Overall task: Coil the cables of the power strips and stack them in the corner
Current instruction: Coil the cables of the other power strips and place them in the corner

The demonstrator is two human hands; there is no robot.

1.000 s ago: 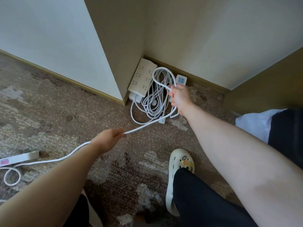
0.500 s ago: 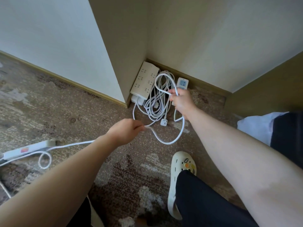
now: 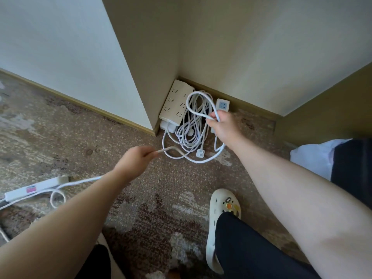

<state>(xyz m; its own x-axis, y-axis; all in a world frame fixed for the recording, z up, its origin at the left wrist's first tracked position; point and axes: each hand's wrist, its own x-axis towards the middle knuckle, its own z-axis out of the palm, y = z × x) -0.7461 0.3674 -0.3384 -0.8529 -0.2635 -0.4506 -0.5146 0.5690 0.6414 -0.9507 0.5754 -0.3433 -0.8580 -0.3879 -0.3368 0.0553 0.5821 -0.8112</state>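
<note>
Carpeted corner (image 3: 177, 81), stacked strips (image 3: 176, 103), cream clog (image 3: 223, 208)

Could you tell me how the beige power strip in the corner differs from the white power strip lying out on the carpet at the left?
The beige power strip is wide, with two columns of outlets; the white power strip is slim and bears a pink label. The beige one sits in the corner against the wall; the white one lies out on the carpet. Coiled cables lie beside the beige one; the white one's cable runs uncoiled towards the left hand. Both lie flat.
</note>
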